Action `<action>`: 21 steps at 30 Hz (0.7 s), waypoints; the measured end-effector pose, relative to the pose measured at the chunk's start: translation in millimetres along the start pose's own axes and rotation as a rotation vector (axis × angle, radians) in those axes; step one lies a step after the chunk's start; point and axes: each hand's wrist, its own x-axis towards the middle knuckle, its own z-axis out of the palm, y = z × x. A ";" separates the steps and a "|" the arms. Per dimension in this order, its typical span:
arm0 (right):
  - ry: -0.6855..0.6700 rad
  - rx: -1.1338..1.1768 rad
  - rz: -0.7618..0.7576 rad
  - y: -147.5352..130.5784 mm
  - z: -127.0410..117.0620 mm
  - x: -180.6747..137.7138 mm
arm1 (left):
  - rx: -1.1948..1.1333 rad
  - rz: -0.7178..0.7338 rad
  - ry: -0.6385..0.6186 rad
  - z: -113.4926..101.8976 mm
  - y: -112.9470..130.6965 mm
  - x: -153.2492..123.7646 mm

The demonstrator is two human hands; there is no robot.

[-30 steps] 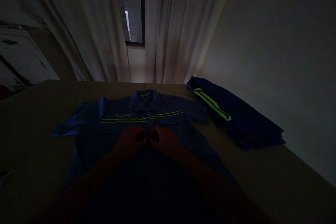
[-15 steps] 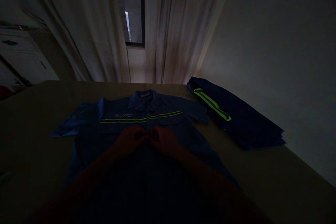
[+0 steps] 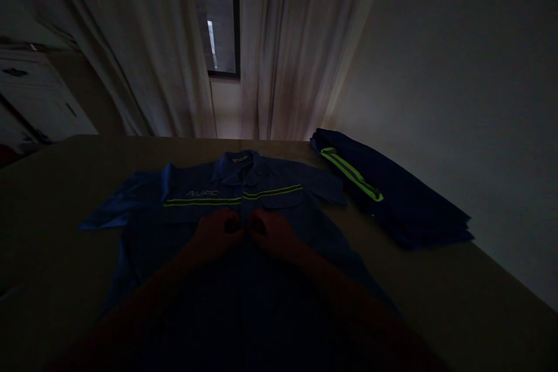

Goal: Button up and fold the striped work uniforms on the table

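Observation:
A blue short-sleeved work shirt lies spread face up, its collar at the far end. Yellow-green stripes cross its chest, with the letters NJPC above them on the left. Just below the stripes, at the front placket, my left hand pinches the cloth with thumb and fingers curled together. My right hand does the same from the other side, its fingertips almost meeting those of the left. Dim light hides what lies between the fingertips, and the lower part of the shirt is very dark.
Folded dark blue clothing with a yellow-green reflective band lies on the right of the table, close to the wall. Curtains and a window are behind the table. A white cabinet stands at far left.
Both hands stay at the placket, with only a slight shift of the fingers. The left side of the shirt has moved a little to the left.

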 end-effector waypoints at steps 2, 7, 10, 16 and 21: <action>0.002 0.006 0.014 0.2 0.4 1.0 | -0.020 -0.018 -0.021 -1.8 0.8 -0.3; 0.014 -0.038 0.025 0.6 4.8 2.0 | 0.022 -0.005 -0.010 0.6 -0.9 0.1; 0.028 -0.111 0.001 -0.1 6.4 -0.6 | 0.042 0.056 0.038 5.2 -3.9 0.0; 0.039 -0.162 0.001 -5.4 5.1 -5.2 | 0.001 0.049 0.066 8.1 -6.1 -1.5; 0.045 -0.164 0.007 -3.4 8.1 -3.8 | 0.034 0.054 0.067 8.5 -6.1 -1.7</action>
